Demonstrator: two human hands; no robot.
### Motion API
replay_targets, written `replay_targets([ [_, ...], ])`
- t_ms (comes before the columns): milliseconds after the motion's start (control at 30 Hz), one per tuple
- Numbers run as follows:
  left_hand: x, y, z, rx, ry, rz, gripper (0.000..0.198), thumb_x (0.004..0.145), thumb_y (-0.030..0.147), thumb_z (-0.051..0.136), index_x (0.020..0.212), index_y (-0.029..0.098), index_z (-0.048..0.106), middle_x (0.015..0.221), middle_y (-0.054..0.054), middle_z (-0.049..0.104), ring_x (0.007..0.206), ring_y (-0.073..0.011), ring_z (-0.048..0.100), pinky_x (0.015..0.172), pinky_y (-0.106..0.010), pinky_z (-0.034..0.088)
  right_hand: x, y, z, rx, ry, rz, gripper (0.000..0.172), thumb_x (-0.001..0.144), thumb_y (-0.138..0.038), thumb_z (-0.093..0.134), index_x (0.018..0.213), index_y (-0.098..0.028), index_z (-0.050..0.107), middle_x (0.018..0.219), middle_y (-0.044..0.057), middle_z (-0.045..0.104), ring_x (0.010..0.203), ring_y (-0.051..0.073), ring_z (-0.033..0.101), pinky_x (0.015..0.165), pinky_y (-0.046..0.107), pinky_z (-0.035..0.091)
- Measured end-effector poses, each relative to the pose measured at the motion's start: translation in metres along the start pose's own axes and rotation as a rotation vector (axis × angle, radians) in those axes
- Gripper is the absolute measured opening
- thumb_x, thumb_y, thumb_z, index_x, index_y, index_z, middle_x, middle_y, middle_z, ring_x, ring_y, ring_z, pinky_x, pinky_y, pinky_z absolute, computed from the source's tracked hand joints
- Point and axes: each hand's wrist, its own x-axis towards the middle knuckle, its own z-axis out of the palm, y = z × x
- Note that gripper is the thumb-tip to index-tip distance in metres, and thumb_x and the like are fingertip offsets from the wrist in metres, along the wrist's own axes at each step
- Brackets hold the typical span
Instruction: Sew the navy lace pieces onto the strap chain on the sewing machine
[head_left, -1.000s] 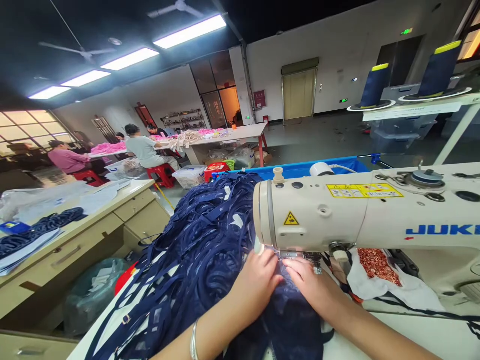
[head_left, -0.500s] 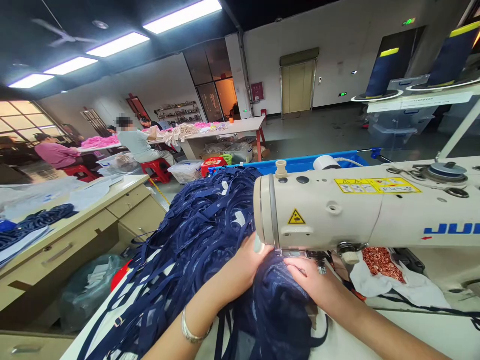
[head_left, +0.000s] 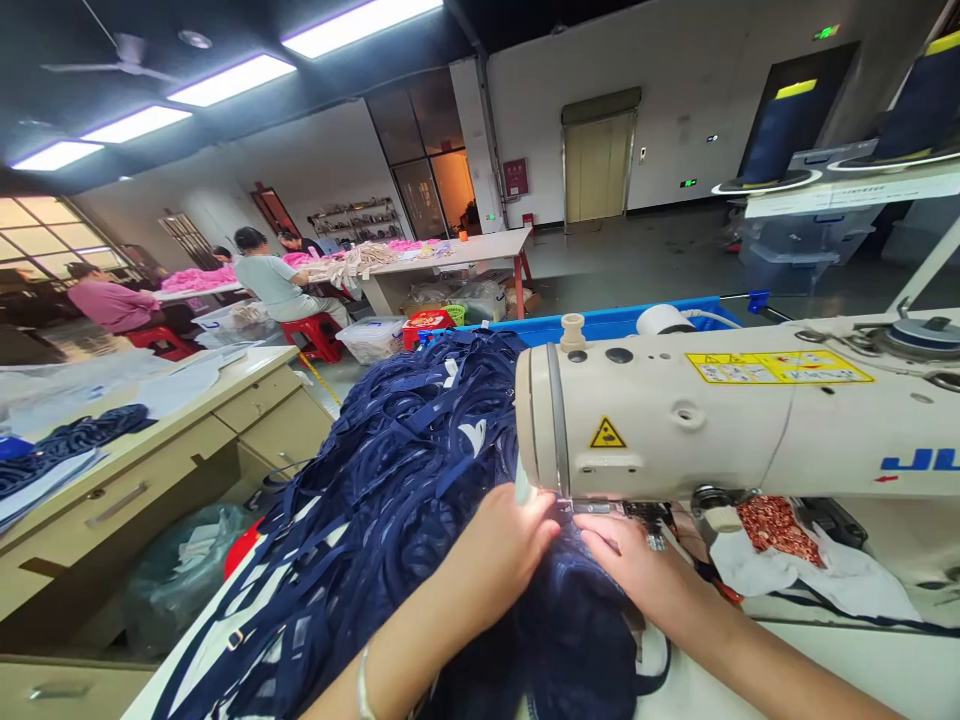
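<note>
A navy mesh garment (head_left: 581, 620) with straps hangs down the front of the sewing machine (head_left: 645, 420), its upper edge under the machine's head. My left hand (head_left: 510, 540) is closed on that edge, left of the needle area, with thumb and fingers pinched together. On the other side, my right hand (head_left: 626, 555) grips the same edge between thumb and forefinger. The two hands are a short gap apart. The needle and presser foot are largely hidden by the head and my fingers.
Left of the machine lies a big heap of navy strapped garments (head_left: 420, 450). White cloth with copper sequins (head_left: 780, 530) sits under the arm. Thread cones (head_left: 776, 135) stand at right; a drawer desk (head_left: 150, 480) is at left. Several people work at a far table (head_left: 480, 255).
My left hand has turned, its fingers now bunched nearer the needle area, and its wrist sits lower. The right hand stays at the garment's edge. The view has shifted slightly.
</note>
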Motion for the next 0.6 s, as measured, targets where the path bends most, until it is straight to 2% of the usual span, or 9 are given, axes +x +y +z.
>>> replay_targets([
  [100, 0.004, -0.001, 0.015, -0.058, -0.066, 0.069, 0.03, 0.096, 0.016, 0.042, 0.124, 0.02, 0.05, 0.123, -0.007, 0.056, 0.112, -0.0228, 0.053, 0.099, -0.04, 0.042, -0.005, 0.002, 0.01, 0.015, -0.022, 0.065, 0.036, 0.095, -0.027, 0.034, 0.103, -0.023, 0.068, 0.099, 0.003, 0.07, 0.086, 0.02, 0.067, 0.077, 0.034, 0.057],
  [200, 0.006, -0.012, 0.021, -0.112, -0.097, 0.128, 0.036, 0.096, 0.011, 0.037, 0.127, 0.023, 0.049, 0.123, -0.006, 0.056, 0.114, -0.021, 0.052, 0.101, -0.038, 0.04, -0.011, 0.006, 0.016, 0.048, -0.101, 0.139, 0.032, 0.093, -0.03, 0.039, 0.108, -0.026, 0.067, 0.105, 0.003, 0.069, 0.089, 0.021, 0.067, 0.08, 0.034, 0.057],
  [367, 0.01, -0.023, 0.017, -0.151, -0.123, 0.178, 0.041, 0.094, 0.009, 0.037, 0.13, 0.024, 0.048, 0.122, -0.007, 0.057, 0.111, -0.0221, 0.054, 0.099, -0.038, 0.042, -0.01, 0.011, 0.013, 0.056, -0.211, 0.224, 0.03, 0.091, -0.03, 0.045, 0.113, -0.03, 0.066, 0.111, 0.002, 0.067, 0.1, 0.023, 0.064, 0.093, 0.039, 0.051],
  [600, 0.017, -0.032, 0.011, -0.2, -0.219, 0.233, 0.038, 0.093, 0.011, 0.037, 0.127, 0.021, 0.052, 0.115, -0.008, 0.06, 0.103, -0.0217, 0.058, 0.091, -0.034, 0.047, -0.007, 0.007, 0.013, 0.121, -0.239, 0.242, 0.031, 0.09, -0.029, 0.045, 0.112, -0.03, 0.067, 0.117, 0.003, 0.064, 0.107, 0.022, 0.061, 0.094, 0.037, 0.05],
])
